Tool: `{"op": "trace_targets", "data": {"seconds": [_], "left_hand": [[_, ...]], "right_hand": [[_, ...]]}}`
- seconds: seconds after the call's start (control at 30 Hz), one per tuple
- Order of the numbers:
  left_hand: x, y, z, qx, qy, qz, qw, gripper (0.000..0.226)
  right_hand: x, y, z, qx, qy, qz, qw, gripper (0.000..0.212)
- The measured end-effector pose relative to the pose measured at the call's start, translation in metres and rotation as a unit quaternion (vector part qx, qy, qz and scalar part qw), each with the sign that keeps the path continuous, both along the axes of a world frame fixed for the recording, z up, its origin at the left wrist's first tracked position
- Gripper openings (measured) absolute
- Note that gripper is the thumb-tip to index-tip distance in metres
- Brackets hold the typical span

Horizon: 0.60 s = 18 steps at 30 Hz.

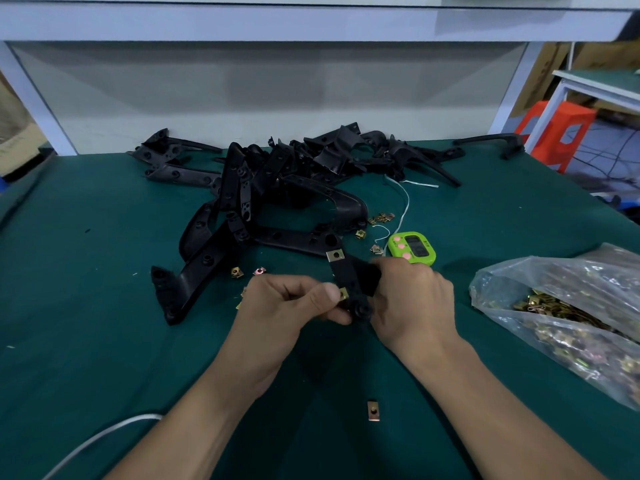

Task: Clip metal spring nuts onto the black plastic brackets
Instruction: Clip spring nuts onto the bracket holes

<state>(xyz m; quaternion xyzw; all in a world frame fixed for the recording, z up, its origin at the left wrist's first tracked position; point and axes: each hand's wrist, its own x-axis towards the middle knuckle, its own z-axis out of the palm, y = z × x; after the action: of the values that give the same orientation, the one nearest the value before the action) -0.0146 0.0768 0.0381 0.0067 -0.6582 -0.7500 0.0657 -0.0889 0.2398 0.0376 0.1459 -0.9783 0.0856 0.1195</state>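
Observation:
Both hands hold one black plastic bracket [355, 275] just above the green table. My right hand [412, 299] grips its right side. My left hand [294, 303] pinches a brass spring nut [343, 294] against the bracket's near left edge, thumb on top. Another spring nut [336, 255] sits clipped on the bracket's far end. A pile of black brackets [277, 188] lies beyond my hands. Loose spring nuts [237, 271] are scattered on the table near the pile.
A clear plastic bag of spring nuts [561, 313] lies open at the right. A green timer [412, 248] sits just beyond my right hand. One single nut [372, 411] lies near the front edge. A white cable [104, 441] crosses the front left corner.

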Motion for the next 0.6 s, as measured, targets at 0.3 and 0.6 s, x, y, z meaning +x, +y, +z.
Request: {"op": "trace_targets", "data": {"seconds": [0.3, 0.6], "left_hand": [[0.001, 0.004, 0.000, 0.043, 0.015, -0.034, 0.998, 0.063], [-0.003, 0.008, -0.003, 0.020, 0.010, 0.024, 0.999, 0.048]], "right_hand": [[0.009, -0.007, 0.000, -0.033, -0.030, 0.059, 0.997, 0.029], [0.008, -0.009, -0.004, -0.048, -0.025, 0.032, 0.998, 0.016]]}}
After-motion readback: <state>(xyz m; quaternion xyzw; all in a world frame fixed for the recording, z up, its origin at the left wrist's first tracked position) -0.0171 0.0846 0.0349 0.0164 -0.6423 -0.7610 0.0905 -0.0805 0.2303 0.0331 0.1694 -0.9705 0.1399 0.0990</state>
